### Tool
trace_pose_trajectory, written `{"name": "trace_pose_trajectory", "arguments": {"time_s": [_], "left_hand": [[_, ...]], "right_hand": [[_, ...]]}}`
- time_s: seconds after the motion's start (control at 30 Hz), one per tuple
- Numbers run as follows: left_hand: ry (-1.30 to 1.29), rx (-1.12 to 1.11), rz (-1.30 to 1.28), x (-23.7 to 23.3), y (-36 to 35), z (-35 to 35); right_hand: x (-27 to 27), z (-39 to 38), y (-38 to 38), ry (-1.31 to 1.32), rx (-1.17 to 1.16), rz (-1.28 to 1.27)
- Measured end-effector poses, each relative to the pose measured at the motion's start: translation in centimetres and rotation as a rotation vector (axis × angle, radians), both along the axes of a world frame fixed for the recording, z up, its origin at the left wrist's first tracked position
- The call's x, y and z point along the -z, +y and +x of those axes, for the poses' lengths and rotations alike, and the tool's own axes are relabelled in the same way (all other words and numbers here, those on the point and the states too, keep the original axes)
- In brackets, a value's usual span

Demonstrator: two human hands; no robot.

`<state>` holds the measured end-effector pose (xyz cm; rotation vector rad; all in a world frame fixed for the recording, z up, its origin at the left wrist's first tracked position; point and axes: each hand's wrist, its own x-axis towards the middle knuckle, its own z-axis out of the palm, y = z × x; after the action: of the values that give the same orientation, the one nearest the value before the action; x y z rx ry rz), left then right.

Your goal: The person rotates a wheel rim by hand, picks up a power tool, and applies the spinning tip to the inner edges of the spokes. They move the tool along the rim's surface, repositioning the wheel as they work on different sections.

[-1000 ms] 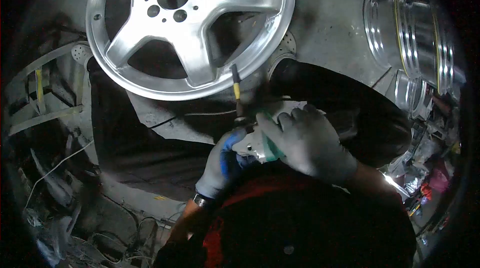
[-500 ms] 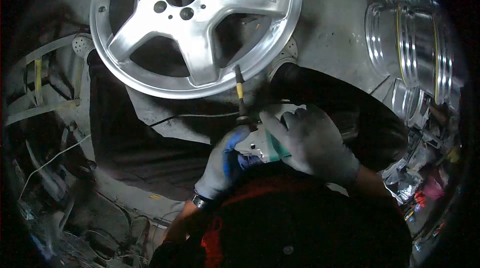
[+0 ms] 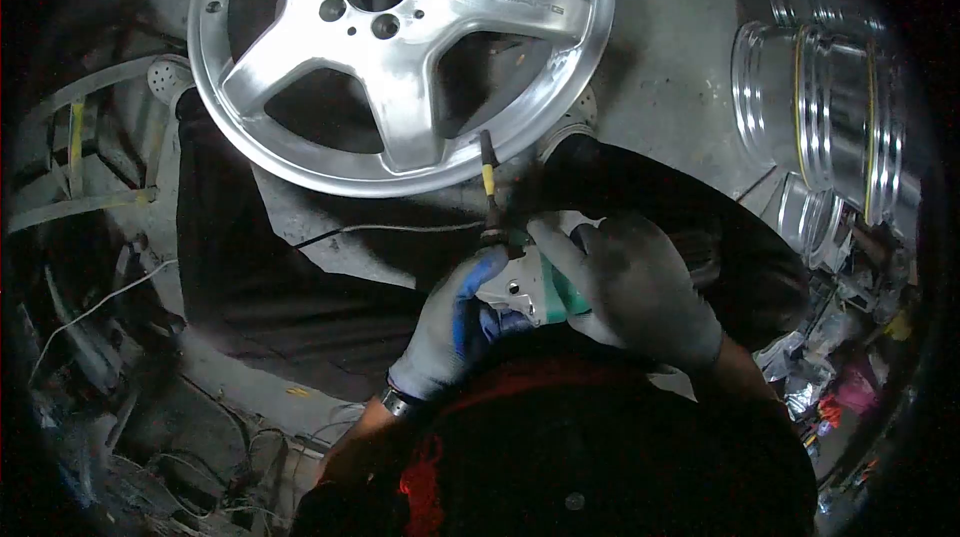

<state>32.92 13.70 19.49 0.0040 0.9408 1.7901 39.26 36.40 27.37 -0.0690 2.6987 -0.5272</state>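
Observation:
A silver and green power tool (image 3: 526,282) lies close to my body between both gloved hands. My left hand (image 3: 455,312), in a grey and blue glove, is wrapped round its metal head. My right hand (image 3: 635,287), gloved too, is closed over the green body, and its fingertips are partly hidden. From the head a dark shaft with a yellow band (image 3: 488,180) points up to the rim edge of a large silver five-spoke wheel (image 3: 400,87) in front of me.
Shiny wheel rims (image 3: 830,112) stand at the right, above a pile of scraps (image 3: 820,387). A metal frame (image 3: 80,157) is at the left. A thin cable (image 3: 400,228) crosses the floor between my legs, and more cables lie at the lower left.
The wheel and the tool's shaft appear slightly further right as the view has shifted a little. Both hands keep their hold on the tool.

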Motion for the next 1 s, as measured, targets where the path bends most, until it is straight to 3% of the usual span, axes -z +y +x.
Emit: {"name": "trace_pose_trajectory", "arguments": {"time_s": [0.07,0.13,0.2,0.37,0.43,0.5,0.57,0.63,0.73,0.87,0.93,0.97,1.0], "left_hand": [[-0.046,-0.029,0.029,0.0,-0.1,-0.4],[-0.649,-0.025,-0.266,-0.6,-0.8,-1.7],[-0.627,-0.048,-0.288,-0.4,-1.4,-1.6],[-0.653,-0.009,-0.255,-0.7,0.2,-1.7],[-0.187,0.051,-0.147,-1.0,1.0,-1.1],[-0.212,0.022,-0.138,-1.1,0.6,-0.9],[-0.228,-0.006,-0.138,-0.8,-0.1,-0.9],[-0.526,-0.064,-0.382,0.1,-0.8,-1.2],[-0.703,-0.077,-0.231,-0.9,-0.3,-2.3],[-0.646,-0.001,-0.218,-0.3,1.4,-1.4],[0.274,0.078,-0.165,0.2,1.0,-0.1],[0.275,0.075,-0.166,0.1,1.0,-0.5],[-0.220,0.014,-0.194,-0.1,0.8,-1.4]], "right_hand": [[-0.1,-0.5,-0.2,-0.075,0.014,-0.053],[0.3,-1.8,-1.0,-0.101,0.010,-0.113],[0.6,-1.9,-1.4,-0.131,0.011,-0.167],[0.4,-0.7,-0.3,0.046,-0.022,-0.015],[-0.2,-0.4,0.3,0.008,-0.021,0.009],[-0.2,-0.5,0.3,-0.026,-0.022,0.027],[0.6,-1.0,-0.3,-0.073,0.035,-0.128],[1.2,-1.6,-1.0,-0.051,0.014,-0.140],[1.1,-1.6,-0.6,-0.058,-0.011,-0.124],[0.2,-0.6,1.1,-0.043,-0.006,-0.049],[-0.1,-0.8,1.2,-0.021,-0.007,-0.053],[-0.1,-0.9,1.2,0.008,-0.008,-0.060],[0.1,-1.2,1.0,0.012,-0.012,-0.065]]}}
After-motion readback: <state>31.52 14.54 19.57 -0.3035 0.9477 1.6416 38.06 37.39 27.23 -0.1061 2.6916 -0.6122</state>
